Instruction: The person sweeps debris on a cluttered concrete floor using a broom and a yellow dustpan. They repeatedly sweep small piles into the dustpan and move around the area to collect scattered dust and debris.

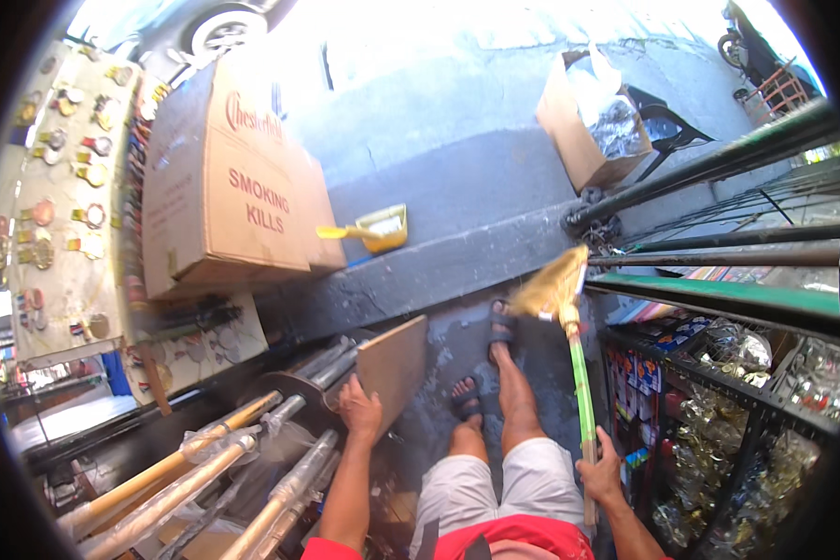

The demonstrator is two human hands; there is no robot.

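Note:
My right hand (602, 465) is closed around the handle of a soft broom (584, 392), which is wrapped partly in green. The broom's straw head (549, 290) points away from me, over the floor beside my sandalled feet, and looks blurred. My left hand (360, 409) grips the near edge of a thin brown board (395, 371) that stands on edge at my left. A yellow dustpan (385, 229) with its handle to the left sits beyond the concrete step (434, 259).
Plastic-wrapped poles (203, 448) lean at my left. A large printed cardboard box (245, 189) stands near a board hung with medals (70, 182). Metal bars (714, 290) and a rack of bagged goods (714, 420) border my right. Farther out is an open carton (574, 140) with plastic bags.

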